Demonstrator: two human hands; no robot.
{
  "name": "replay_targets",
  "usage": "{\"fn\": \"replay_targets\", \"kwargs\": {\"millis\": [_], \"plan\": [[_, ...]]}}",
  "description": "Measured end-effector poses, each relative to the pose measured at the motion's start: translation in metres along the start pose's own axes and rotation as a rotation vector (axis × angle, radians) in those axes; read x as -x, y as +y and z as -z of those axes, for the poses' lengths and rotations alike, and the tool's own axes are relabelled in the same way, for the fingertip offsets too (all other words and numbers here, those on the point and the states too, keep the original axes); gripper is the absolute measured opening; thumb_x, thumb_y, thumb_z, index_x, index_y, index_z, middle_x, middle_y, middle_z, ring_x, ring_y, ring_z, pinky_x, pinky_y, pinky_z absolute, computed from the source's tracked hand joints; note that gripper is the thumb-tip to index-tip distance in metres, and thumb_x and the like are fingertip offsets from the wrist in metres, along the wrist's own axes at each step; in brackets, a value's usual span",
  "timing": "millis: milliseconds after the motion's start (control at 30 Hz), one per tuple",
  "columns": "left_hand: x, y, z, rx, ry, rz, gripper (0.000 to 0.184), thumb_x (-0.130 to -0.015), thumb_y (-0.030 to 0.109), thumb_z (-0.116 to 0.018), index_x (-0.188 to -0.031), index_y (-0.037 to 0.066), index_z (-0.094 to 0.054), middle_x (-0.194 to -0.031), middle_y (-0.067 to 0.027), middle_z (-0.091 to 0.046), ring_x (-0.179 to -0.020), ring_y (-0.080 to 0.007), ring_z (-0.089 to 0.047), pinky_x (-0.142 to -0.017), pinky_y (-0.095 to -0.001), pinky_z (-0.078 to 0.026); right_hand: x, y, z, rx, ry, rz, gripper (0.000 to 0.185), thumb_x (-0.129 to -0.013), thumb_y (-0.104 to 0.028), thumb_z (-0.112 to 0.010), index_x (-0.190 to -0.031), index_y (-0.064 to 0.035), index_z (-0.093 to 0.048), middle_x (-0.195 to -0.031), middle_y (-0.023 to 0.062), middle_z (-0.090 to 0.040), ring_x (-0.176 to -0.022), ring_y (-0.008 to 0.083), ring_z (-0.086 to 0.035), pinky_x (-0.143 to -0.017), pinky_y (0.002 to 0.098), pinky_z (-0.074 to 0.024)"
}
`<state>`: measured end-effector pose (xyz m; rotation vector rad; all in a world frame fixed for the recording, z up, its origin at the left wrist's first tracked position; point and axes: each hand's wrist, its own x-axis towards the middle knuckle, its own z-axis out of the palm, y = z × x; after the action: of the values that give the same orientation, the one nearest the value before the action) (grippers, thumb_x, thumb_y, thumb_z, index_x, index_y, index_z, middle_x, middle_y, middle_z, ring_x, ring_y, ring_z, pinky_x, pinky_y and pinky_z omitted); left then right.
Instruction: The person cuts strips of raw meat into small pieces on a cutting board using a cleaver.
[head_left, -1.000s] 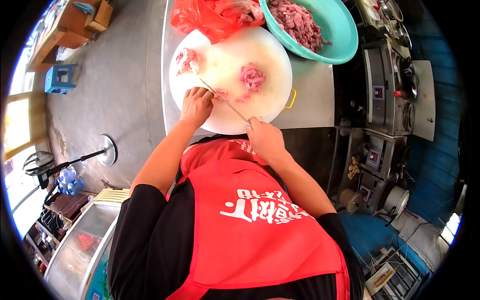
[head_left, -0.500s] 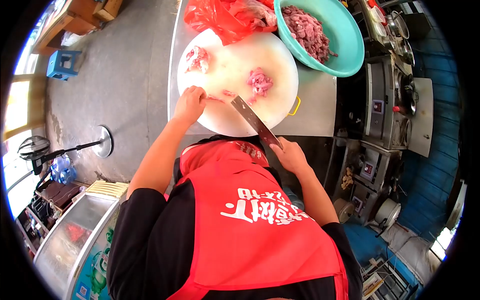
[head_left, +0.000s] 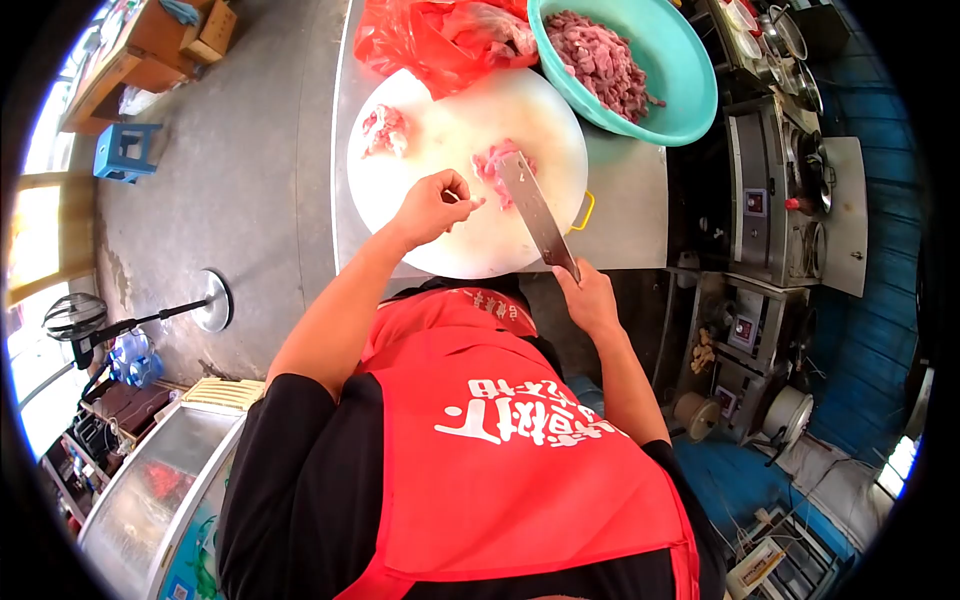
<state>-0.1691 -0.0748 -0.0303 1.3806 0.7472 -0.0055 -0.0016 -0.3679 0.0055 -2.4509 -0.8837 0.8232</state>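
My right hand point(head_left: 588, 298) is closed round the handle of a cleaver point(head_left: 538, 212), whose blade slants up and left across a round white cutting board point(head_left: 440, 250). The blade's far end lies at the small pile of cut pink meat point(head_left: 490, 162) and covers part of it. Over the board, just left of the blade, my left hand point(head_left: 432, 208) is pinched on a small scrap of meat point(head_left: 477, 203). A larger chunk of meat with white fat point(head_left: 385, 131) rests near the board's left edge.
Behind the board lies a red plastic bag point(head_left: 425, 45) with meat in it. A teal basin point(head_left: 690, 95) of meat strips stands at the back right. The board has a yellow handle point(head_left: 588, 212) and sits on a metal table point(head_left: 635, 210).
My left hand has moved right from the board's left side and now pinches a scrap. The cleaver's blade has shifted up and right, onto the cut meat pile.
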Motion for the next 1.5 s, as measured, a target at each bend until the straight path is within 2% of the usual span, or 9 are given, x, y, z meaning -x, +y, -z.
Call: {"fn": "replay_targets", "kwargs": {"millis": [100, 133, 233, 267, 367, 633, 833, 1000, 1500], "plan": [[-0.006, -0.021, -0.002, -0.35, 0.19, -0.11, 0.026, -0.095, 0.023, -0.082, -0.093, 0.001, -0.068, -0.088, -0.0083, -0.072, -0.08, -0.0164, -0.07, -0.068, -0.0334, -0.057, 0.005, -0.009, -0.001, -0.059, 0.002, -0.021, 0.04, -0.105, -0.039, -0.067, -0.11, 0.0002, -0.069, -0.091, 0.0286, -0.074, -0.093, 0.0512, -0.07, -0.08, 0.0556, -0.0544], [-0.007, -0.032, 0.003, -0.497, 0.285, -0.13, 0.021, -0.094, 0.023, -0.08, -0.098, 0.003, -0.075, -0.104, -0.0129, -0.074, -0.1, -0.0283, -0.072, -0.088, -0.0402, -0.059, 0.006, -0.014, 0.001, -0.062, 0.006, -0.029, 0.04, -0.105, -0.039, -0.067, -0.11, 0.0002, -0.069, -0.091, 0.0286, -0.074, -0.093, 0.0512, -0.07, -0.08, 0.0556, -0.0544], [0.009, -0.054, 0.004, -0.726, 0.55, -0.216, 0.017, -0.094, 0.019, -0.077, -0.099, 0.003, -0.077, -0.12, -0.0135, -0.071, -0.109, -0.0329, -0.07, -0.092, -0.0434, -0.058, 0.005, -0.029, 0.002, 0.01, -0.073, -0.051, 0.037, -0.105, -0.039, -0.066, -0.11, -0.0027, -0.07, -0.09, 0.0258, -0.074, -0.09, 0.0493, -0.071, -0.079, 0.055, -0.0546], [0.012, -0.064, 0.006, -0.847, 0.653, -0.403, 0.011, -0.092, 0.01, -0.073, -0.101, 0.004, -0.076, -0.124, -0.0122, -0.069, -0.11, -0.0347, -0.067, -0.094, -0.0452, -0.057, 0.004, -0.032, 0.001, 0.049, -0.072, 0.0, 0.034, -0.105, -0.038, -0.066, -0.111, -0.0044, -0.07, -0.09, 0.0244, -0.074, -0.09, 0.0482, -0.071, -0.078, 0.0548, -0.0549], [0.015, -0.07, 0.003, -0.822, 0.597, -0.562, 0.018, -0.09, 0.002, -0.071, -0.107, 0.004, -0.076, -0.119, -0.0133, -0.069, -0.111, -0.0375, -0.065, -0.096, -0.0468, -0.056, -0.002, -0.04, -0.012, 0.101, -0.06, 0.088, 0.031, -0.106, -0.037, -0.064, -0.111, -0.007, -0.07, -0.093, 0.022, -0.075, -0.09, 0.0462, -0.072, -0.078, 0.055, -0.0553], [0.001, -0.085, -0.002, -0.949, 0.53, -0.685, 0.029, -0.079, -0.004, -0.069, -0.105, 0.007, -0.076, -0.111, -0.0097, -0.071, -0.107, -0.034, -0.065, -0.095, -0.0434, -0.057, -0.023, -0.032, -0.028, 0.33, -0.134, 0.279, 0.028, -0.108, -0.034, -0.058, -0.114, -0.0082, -0.066, -0.094, 0.0223, -0.075, -0.088, 0.0469, -0.071, -0.078, 0.0583, -0.0546], [-0.001, -0.092, 0.004, -0.886, 0.552, -0.733, 0.023, -0.08, -0.003, -0.069, -0.1, 0.007, -0.072, -0.104, -0.009, -0.07, -0.103, -0.032, -0.065, -0.094, -0.0427, -0.057, 0.015, 0.004, 0.029, 0.39, -0.339, -0.001, 0.031, -0.108, -0.037, -0.058, -0.114, -0.0076, -0.065, -0.09, 0.0235, -0.075, -0.089, 0.0462, -0.072, -0.077, 0.0567, -0.0564], [0.002, -0.096, 0.003, -0.879, 0.561, -0.718, 0.026, -0.079, -0.004, -0.07, -0.102, 0.008, -0.073, -0.106, -0.0083, -0.071, -0.104, -0.033, -0.066, -0.093, -0.0432, -0.058, 0.002, -0.042, 0.005, 0.333, -0.097, 0.183, 0.029, -0.107, -0.035, -0.06, -0.112, -0.0071, -0.065, -0.087, 0.0217, -0.075, -0.088, 0.0451, -0.073, -0.075, 0.0558, -0.0568], [-0.001, -0.1, 0.009, -0.9, 0.545, -0.741, 0.031, -0.078, -0.003, -0.073, -0.106, 0.011, -0.077, -0.113, -0.0074, -0.074, -0.108, -0.0319, -0.068, -0.096, -0.0421, -0.059, -0.055, -0.079, -0.033, 0.405, -0.195, 0.396, 0.025, -0.108, -0.03, -0.057, -0.106, -0.0055, -0.061, -0.085, 0.0211, -0.073, -0.082, 0.0449, -0.072, -0.073, 0.0581, -0.0559]]}}
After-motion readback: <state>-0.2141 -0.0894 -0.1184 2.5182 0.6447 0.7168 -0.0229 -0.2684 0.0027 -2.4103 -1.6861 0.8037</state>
